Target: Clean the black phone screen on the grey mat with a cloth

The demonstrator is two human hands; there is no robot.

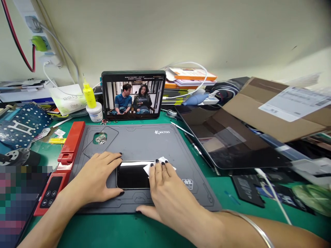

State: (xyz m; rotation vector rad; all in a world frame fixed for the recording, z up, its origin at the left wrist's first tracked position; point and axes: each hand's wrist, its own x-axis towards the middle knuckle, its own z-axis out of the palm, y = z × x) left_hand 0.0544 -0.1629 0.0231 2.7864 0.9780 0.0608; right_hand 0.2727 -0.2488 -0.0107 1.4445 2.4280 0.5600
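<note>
Bare forearms, dark nail polish, one thin bangle

The left hand and right hand have short, dark-painted fingernails; a slim silver-coloured bangle circles the right forearm, toward 4 o'clock.

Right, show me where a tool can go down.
Green mat shows along the near edge of the grey WKTOO pad, and right of it, below the dark tablet. Crowded: the left, around the circuit board and red clamp, and behind the pad, by the yellow bottle.
</note>
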